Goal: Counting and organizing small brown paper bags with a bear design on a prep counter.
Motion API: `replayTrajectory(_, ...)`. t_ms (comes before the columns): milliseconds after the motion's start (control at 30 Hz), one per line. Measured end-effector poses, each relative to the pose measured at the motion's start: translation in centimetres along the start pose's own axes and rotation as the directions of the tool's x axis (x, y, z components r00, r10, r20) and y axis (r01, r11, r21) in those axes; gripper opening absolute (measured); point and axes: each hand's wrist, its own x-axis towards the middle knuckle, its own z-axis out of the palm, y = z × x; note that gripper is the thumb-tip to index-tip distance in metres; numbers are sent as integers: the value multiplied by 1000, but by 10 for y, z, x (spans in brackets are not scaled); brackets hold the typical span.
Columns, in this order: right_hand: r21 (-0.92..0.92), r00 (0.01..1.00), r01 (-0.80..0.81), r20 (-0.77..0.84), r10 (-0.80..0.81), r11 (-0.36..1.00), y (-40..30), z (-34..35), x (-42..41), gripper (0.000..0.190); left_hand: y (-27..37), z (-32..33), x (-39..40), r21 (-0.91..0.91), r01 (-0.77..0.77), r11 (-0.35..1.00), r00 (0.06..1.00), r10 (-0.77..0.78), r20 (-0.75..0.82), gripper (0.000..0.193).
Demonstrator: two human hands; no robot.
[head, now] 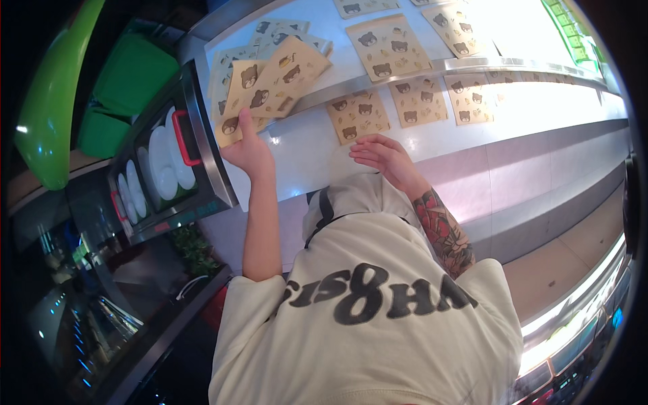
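My left hand (250,154) grips several brown paper bags (288,73) printed with bear heads, fanned out with the thumb on top. Under and behind them, more printed paper bags (263,33) lie in an overlapping pile on the white counter (298,162). My right hand (385,158) hovers near the counter's front edge, holding nothing, its fingers extended and close to each other. Just beyond its fingertips lies a single paper bag (359,115) of the same print. To the right of that are another bag (419,103) and a further one (468,98), laid flat in a row.
A raised metal-edged ledge (455,65) crosses the counter, with a large bag (389,46) and others on it. At left stands a metal-framed case (195,136) with red handles (185,139) and white rounded objects (164,167). Green bins (134,76) stand behind it.
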Motion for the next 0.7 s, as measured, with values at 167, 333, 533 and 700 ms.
replayTrajectory(167,158,977,17,207,-49,987,-22,36,0,48,0,-19,-36,158,-161,974,985,149,85,18)
replayTrajectory(333,698,953,-89,266,-142,710,-35,41,1,55,21,-49,-81,146,-673,725,602,422,678,14)
replayTrajectory(533,71,984,-78,166,66,994,-45,19,-6,36,26,-63,-93,142,-751,645,389,257,885,19)
replayTrajectory(700,-14,1000,25,13,-25,1000,-52,27,-22,32,37,-62,-85,228,-722,654,381,100,919,40)
